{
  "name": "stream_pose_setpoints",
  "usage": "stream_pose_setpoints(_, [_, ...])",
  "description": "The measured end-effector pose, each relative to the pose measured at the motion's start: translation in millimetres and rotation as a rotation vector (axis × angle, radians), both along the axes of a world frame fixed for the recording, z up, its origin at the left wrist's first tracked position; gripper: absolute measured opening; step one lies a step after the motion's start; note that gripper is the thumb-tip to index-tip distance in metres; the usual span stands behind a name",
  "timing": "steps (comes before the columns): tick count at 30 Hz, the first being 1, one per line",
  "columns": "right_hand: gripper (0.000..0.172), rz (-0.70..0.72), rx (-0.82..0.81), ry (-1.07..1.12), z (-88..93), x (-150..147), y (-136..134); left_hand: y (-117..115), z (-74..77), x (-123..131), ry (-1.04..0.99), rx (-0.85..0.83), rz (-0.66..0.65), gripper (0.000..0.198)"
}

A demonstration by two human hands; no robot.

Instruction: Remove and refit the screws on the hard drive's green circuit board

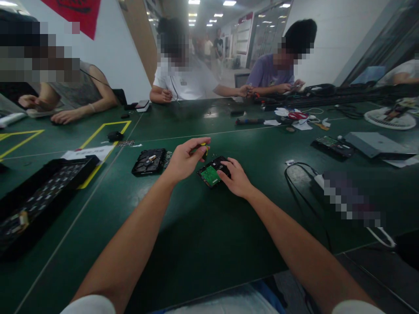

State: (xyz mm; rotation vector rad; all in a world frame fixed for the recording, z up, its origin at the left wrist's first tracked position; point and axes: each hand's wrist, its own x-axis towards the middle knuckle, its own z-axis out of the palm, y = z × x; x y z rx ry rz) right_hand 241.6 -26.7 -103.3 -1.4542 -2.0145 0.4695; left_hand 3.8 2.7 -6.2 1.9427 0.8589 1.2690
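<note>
Over the green worktop, left hand pinches a yellow-black tool; right hand touches the drive, grip unclear!

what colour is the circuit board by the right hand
Green: the circuit board by the right hand, shown in the head view.

Dim fg, ceiling lts bright in bkgd, glare on green table, hazy top ctr, pixelated patches

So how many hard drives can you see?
3 likely ones: the green-boarded drive under your right hand, the black drive left of your left hand, and the third drive beside the grey box. Others could be hidden.
</note>
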Motion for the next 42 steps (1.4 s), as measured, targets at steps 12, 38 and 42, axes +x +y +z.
stream_pose_setpoints(12, [0.067, 0.008, -0.006, 0.010, 0.9, 2, -1, 2, -0.1, -3, 0.062, 0.057, 0.087, 0.035])
stream_pose_setpoints(38, [0.064, 0.009, -0.007, 0.005, 4.5, 1, -1, -6, 14.3, -5, 0.237, 0.288, 0.185, 0.021])
stream_pose_setpoints(42, [0.064, 0.010, 0.001, 0.011, 3.9, 0, -1, -5, 13.2, -4, 0.260, 0.307, 0.257, 0.023])
